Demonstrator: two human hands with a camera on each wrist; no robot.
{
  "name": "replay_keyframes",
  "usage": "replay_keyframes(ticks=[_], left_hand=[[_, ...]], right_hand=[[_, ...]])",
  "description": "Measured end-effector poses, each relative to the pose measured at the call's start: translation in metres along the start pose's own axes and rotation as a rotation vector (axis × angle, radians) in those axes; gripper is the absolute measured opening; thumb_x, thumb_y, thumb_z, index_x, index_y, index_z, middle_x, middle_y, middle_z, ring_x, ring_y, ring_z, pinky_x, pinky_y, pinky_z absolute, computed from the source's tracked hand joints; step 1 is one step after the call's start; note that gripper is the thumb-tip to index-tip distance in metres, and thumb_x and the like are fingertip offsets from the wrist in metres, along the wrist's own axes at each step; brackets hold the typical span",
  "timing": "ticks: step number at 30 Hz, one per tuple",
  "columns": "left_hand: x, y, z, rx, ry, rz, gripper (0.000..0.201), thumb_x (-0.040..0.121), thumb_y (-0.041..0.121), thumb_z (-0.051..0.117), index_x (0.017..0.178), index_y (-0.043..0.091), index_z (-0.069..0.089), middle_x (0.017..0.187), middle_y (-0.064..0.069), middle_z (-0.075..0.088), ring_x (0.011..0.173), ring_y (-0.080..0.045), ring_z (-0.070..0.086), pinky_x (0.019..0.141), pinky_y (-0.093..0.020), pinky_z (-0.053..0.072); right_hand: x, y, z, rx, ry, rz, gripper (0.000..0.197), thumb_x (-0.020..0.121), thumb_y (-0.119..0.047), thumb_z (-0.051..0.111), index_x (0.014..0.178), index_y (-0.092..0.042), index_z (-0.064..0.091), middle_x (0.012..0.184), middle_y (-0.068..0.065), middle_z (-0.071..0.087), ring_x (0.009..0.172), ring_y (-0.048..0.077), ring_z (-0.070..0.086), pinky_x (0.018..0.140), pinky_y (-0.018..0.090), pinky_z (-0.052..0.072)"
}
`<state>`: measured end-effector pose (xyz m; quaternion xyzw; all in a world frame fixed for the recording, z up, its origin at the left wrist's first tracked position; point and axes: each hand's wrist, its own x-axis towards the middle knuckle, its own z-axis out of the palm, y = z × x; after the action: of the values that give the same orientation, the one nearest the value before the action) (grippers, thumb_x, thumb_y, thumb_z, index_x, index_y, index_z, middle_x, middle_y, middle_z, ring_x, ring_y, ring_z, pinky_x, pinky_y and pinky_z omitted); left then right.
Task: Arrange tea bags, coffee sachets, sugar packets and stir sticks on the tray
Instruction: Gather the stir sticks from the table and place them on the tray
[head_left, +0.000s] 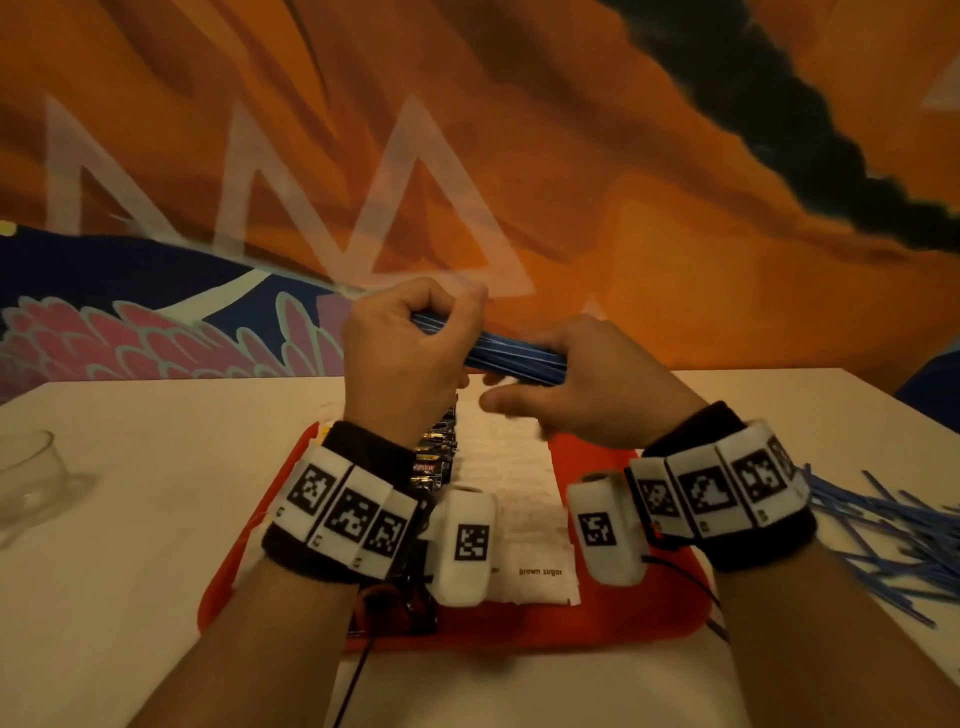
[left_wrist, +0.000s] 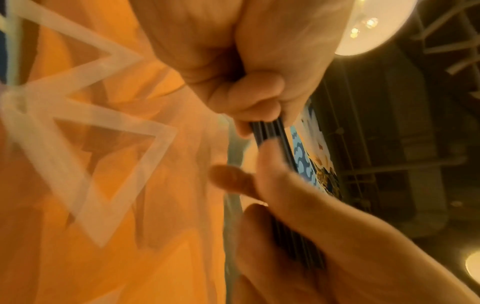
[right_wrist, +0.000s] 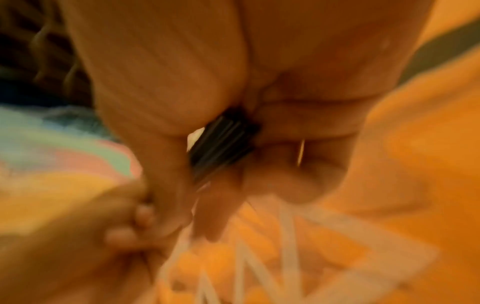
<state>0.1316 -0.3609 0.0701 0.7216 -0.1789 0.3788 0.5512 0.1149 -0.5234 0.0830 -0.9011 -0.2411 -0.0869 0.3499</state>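
A café, judging by the bold orange wall mural (head_left: 571, 156) and red serving tray (head_left: 623, 618).

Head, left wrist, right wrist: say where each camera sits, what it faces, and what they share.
Head: looks down at red tray; both hands and forearms show.
Left wrist: looks along left hand gripping blue stir sticks; right hand below.
Right wrist: blurred, along right hand.
Shared: the stick bundle appears in all three.
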Motion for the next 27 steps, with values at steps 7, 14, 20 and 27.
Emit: replay_keyframes(ticks=[7, 14, 20, 27], left_hand=[[0.003, -0.002, -0.008, -0.064, -0.169, -0.277, 0.044, 0.104, 0.039, 0.045, 0.073, 0.012, 0.062, 0.054, -0.001, 0.058, 0.041, -0.012, 0.050, 0.038, -0.021, 0.035], [0.002, -0.009, -0.002, 0.002, -0.058, -0.061, 0.043, 0.105, 0.028, 0.045, 0.069, 0.005, 0.053, 0.057, -0.005, 0.048, 0.049, -0.013, 0.046, 0.047, -0.029, 0.036], [-0.008, -0.009, 0.014, -0.107, -0.055, -0.152, 0.045, 0.100, 0.042, 0.043, 0.063, 0.017, 0.049, 0.056, 0.005, 0.047, 0.054, -0.018, 0.049, 0.052, -0.037, 0.041], [-0.002, -0.007, 0.003, -0.027, -0.079, -0.140, 0.041, 0.098, 0.039, 0.043, 0.068, 0.011, 0.044, 0.061, -0.003, 0.038, 0.057, -0.024, 0.038, 0.053, -0.045, 0.034]], right_hand=[[0.006, 0.013, 0.011, -0.479, 0.339, -0.063, 0.015, 0.093, -0.023, 0.056, 0.088, -0.030, 0.069, 0.064, -0.006, 0.056, 0.063, 0.021, 0.055, 0.056, 0.029, 0.038], [0.005, 0.015, 0.011, 0.334, 0.326, -0.208, 0.045, 0.071, -0.036, 0.084, 0.113, -0.024, 0.069, 0.101, -0.011, 0.071, 0.092, -0.001, 0.068, 0.081, 0.015, 0.053], [0.011, -0.007, 0.023, 0.990, 0.664, -0.168, 0.019, 0.101, -0.021, 0.047, 0.104, -0.012, 0.064, 0.086, 0.005, 0.075, 0.084, 0.021, 0.074, 0.074, 0.030, 0.060], [0.001, 0.009, 0.000, -0.003, 0.282, -0.227, 0.033, 0.078, -0.043, 0.077, 0.105, -0.026, 0.071, 0.085, -0.017, 0.069, 0.079, -0.001, 0.066, 0.071, 0.016, 0.054]])
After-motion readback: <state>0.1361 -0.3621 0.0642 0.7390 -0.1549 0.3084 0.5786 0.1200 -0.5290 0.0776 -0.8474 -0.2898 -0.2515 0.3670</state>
